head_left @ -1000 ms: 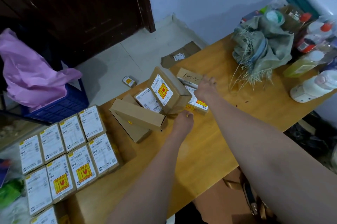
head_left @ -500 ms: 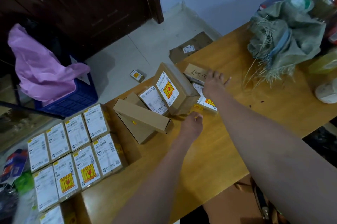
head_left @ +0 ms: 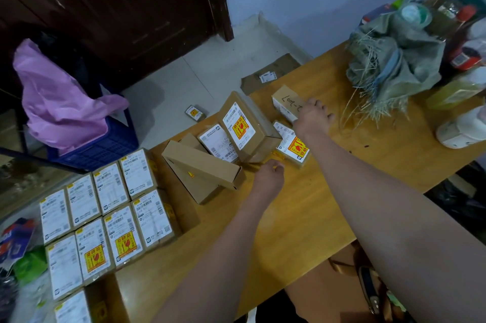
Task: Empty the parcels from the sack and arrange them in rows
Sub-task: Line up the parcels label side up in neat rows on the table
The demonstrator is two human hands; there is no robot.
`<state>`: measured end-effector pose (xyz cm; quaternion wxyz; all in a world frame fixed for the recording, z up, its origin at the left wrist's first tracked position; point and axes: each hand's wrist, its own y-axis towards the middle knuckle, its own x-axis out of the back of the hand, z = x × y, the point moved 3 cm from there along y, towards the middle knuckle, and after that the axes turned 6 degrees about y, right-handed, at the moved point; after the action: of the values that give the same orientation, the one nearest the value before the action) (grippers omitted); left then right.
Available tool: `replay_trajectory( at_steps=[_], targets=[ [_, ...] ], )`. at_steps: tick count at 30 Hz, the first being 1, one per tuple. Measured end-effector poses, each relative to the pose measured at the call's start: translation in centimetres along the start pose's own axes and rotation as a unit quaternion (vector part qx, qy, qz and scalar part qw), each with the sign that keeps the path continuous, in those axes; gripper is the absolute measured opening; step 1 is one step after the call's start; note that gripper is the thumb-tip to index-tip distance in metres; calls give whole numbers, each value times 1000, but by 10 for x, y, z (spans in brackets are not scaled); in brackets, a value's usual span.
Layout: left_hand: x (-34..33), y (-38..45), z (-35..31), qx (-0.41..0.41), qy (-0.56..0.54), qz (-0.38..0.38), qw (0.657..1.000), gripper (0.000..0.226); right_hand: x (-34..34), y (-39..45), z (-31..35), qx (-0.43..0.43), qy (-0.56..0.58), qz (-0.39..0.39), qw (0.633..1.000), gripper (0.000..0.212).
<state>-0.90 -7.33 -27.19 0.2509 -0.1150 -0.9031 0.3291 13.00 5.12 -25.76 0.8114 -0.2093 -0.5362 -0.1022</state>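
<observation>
The grey-green woven sack (head_left: 394, 65) lies crumpled at the back right of the wooden table (head_left: 302, 217). My right hand (head_left: 311, 118) grips the near end of a small handwritten box (head_left: 286, 101). Just below it lies a flat parcel with a yellow sticker (head_left: 293, 147). My left hand (head_left: 268, 178) rests on the table with fingers curled, beside the end of a long plain box (head_left: 202, 165). A big tilted parcel (head_left: 242, 128) leans in the loose pile between my hands. Labelled parcels lie side by side in neat rows (head_left: 105, 217) at the table's left end.
Bottles and a white jug (head_left: 460, 130) crowd the table's right edge behind the sack. A blue crate (head_left: 97, 149) with a pink bag (head_left: 60, 101) stands on the floor at left. Flat cardboard (head_left: 276, 70) and a small box (head_left: 194, 113) lie on the floor.
My right hand has moved up off the yellow-sticker parcel and closed on the handwritten box. My left hand stays by the long box. The view has swung slightly.
</observation>
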Motion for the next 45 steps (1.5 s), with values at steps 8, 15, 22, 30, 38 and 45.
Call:
replay_trajectory(
  at_steps=[8,15,22,30,38,45],
  targets=[
    [33,-36,-28,-38,-75,-69,994,30,49,-41,36,3,202,-47,978,63],
    [104,-76,-42,-100,-159,-219,958,22,60,-103,79,-28,500,55,864,43],
    [168,-107,8,-87,-208,-272,936,30,40,-181,116,-62,583,210,782,38],
    [214,-150,110,-83,-248,-250,932,54,-32,-282,152,-17,543,363,757,43],
    [246,-191,218,-27,-287,-250,925,49,-106,-345,188,6,472,430,770,27],
    [257,-211,284,32,-331,-245,911,52,-143,-383,202,36,431,429,793,23]
  ],
)
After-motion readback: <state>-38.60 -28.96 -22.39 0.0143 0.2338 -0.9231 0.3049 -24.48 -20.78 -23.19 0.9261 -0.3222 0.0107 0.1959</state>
